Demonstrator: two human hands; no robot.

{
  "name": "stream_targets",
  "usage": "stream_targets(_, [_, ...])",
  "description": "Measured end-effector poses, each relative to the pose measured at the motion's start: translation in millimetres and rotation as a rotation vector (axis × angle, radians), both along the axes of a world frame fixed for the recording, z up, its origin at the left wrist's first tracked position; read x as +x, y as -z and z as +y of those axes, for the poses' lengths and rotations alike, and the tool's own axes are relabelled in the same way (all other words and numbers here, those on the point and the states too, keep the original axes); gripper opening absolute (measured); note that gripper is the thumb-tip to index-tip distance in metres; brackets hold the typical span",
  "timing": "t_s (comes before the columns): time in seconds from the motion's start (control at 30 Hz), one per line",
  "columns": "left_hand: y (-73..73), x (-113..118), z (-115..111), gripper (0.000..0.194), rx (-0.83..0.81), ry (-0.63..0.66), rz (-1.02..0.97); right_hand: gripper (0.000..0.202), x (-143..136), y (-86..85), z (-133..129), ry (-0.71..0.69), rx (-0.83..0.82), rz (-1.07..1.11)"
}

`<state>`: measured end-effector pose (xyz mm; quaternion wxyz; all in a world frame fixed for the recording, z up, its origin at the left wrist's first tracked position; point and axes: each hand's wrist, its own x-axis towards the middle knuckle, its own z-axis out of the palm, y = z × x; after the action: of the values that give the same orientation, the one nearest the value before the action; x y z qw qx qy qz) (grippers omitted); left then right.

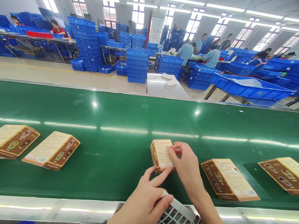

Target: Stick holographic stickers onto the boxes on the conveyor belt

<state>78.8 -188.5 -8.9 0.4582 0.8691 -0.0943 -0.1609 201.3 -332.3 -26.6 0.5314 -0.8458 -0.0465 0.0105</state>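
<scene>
A brown and cream printed box (162,151) lies on the green belt (112,180) in front of me. My left hand (149,196) holds a sheet of small dark stickers (178,213) between thumb and palm, while its outstretched fingertips touch the box's near edge. Thumb and index finger of my right hand (185,160) are pinched together at the box's upper right face, with a tiny reddish bit at the fingertips. To the right lies a similar box (225,179) with a small red sticker on its cream face.
Two more boxes (52,151) lie at the left of the belt, another (281,174) at the far right. A metal rail (88,210) runs along the near edge. Beyond the belt stand stacked blue crates (136,67), a metal table (163,87) and several people.
</scene>
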Motion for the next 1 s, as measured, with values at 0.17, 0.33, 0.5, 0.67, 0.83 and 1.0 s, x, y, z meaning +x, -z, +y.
stream_targets(0.17, [8.4,4,-5,0.038,-0.069,-0.013,-0.012,0.044,22,0.9,-17,0.078,-0.164,-0.067])
stream_targets(0.33, [11.0,-14,16,0.042,-0.129,-0.172,-0.083,0.032,15,-22.3,-53,-0.090,-0.265,-0.193])
stream_targets(0.5, [2.4,-38,40,0.045,-0.078,-0.330,-0.154,0.015,-26,-49.3,-69,-0.687,-0.346,-0.445])
stream_targets(0.67, [-4.7,-44,46,0.047,-0.048,-0.408,-0.176,0.014,-38,-42.5,-59,-0.717,-0.466,-0.743])
stream_targets(0.83, [-1.1,-44,51,0.045,-0.046,-0.421,-0.198,0.017,-32,-35.2,-47,-0.708,-0.488,-0.839])
stream_targets(1.0, [-4.0,-50,48,0.042,-0.153,-0.510,-0.204,0.009,-25,-12.6,-58,-0.859,-0.354,-0.800])
